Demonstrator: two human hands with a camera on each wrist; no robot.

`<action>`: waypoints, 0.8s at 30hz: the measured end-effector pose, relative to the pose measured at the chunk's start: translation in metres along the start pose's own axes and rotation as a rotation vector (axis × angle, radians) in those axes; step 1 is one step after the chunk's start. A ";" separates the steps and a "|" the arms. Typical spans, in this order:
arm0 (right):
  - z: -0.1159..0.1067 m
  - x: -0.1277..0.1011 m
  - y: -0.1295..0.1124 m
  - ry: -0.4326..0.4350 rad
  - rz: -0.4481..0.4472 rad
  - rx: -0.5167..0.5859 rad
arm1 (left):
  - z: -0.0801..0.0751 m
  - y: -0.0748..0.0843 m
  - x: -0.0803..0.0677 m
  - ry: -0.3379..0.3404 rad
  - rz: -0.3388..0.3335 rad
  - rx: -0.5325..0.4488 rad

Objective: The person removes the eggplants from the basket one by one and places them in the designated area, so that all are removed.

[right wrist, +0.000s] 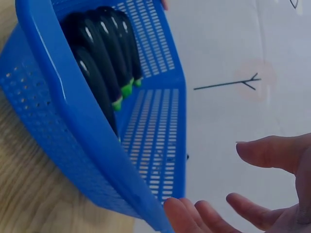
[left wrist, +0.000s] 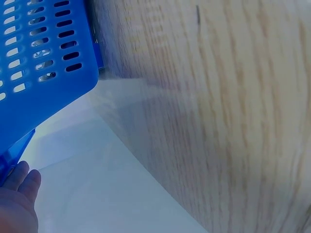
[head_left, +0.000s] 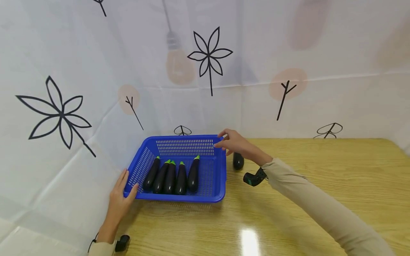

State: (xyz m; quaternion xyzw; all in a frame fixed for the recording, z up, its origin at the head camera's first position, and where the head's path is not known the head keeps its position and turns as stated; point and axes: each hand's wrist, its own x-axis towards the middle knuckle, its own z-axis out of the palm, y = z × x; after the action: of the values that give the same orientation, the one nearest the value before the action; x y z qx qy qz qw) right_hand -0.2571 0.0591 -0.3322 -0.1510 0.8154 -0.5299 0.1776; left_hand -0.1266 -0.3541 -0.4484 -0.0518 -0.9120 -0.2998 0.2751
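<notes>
In the head view, a blue perforated plastic basket holds several dark eggplants with green stem ends, side by side. My left hand touches its front left corner, thumb near the front rim and straight fingers along the outer left side. In the left wrist view, fingers show beside the blue plastic. At the back right corner, my right hand hovers with its fingers spread and nothing in its grasp. The right wrist view shows its thumb held away from the fingers, whose tips are by the rim.
Another eggplant lies on the wooden table right of the basket, partly hidden by the right hand. A white cloth with printed plants hangs behind the table and along its left side.
</notes>
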 end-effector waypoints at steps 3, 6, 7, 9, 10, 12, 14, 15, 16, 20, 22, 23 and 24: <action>0.005 0.001 -0.003 -0.006 0.006 0.006 | 0.000 0.000 0.001 0.001 0.001 0.000; 0.009 0.004 -0.004 -0.017 0.001 0.009 | 0.001 0.001 0.001 -0.002 0.004 -0.005; 0.010 0.005 -0.004 -0.021 -0.002 0.009 | 0.001 0.002 0.001 -0.003 0.005 -0.007; 0.013 0.007 -0.003 -0.033 -0.011 0.008 | 0.001 0.002 0.001 -0.005 0.004 -0.008; 0.014 0.008 -0.003 -0.038 -0.012 0.012 | 0.001 0.003 0.001 -0.005 0.006 -0.010; 0.017 0.010 -0.003 -0.045 -0.011 0.009 | 0.001 0.003 0.001 -0.005 0.004 -0.009; 0.020 0.011 -0.003 -0.051 -0.004 0.007 | 0.001 0.003 0.001 -0.005 0.003 -0.008; 0.022 0.011 -0.004 -0.054 -0.001 0.008 | 0.001 0.004 0.001 -0.004 0.002 -0.006; 0.024 0.012 -0.004 -0.056 0.003 0.007 | 0.001 0.004 0.000 -0.002 0.004 -0.008; 0.030 0.016 -0.003 -0.070 0.004 0.014 | 0.000 0.005 0.000 0.002 0.002 -0.004; 0.033 0.018 -0.002 -0.077 0.008 0.020 | -0.001 0.005 -0.001 0.002 0.001 -0.003; 0.035 0.019 -0.001 -0.080 0.012 0.029 | -0.001 0.005 -0.001 0.002 0.000 -0.002; 0.037 0.020 -0.001 -0.083 0.014 0.037 | -0.001 0.005 -0.001 0.002 0.002 -0.004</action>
State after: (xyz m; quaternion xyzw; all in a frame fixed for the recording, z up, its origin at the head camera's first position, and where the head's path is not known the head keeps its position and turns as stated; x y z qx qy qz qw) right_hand -0.2581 0.0207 -0.3478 -0.1639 0.7984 -0.5370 0.2175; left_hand -0.1241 -0.3505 -0.4462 -0.0527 -0.9111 -0.3015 0.2761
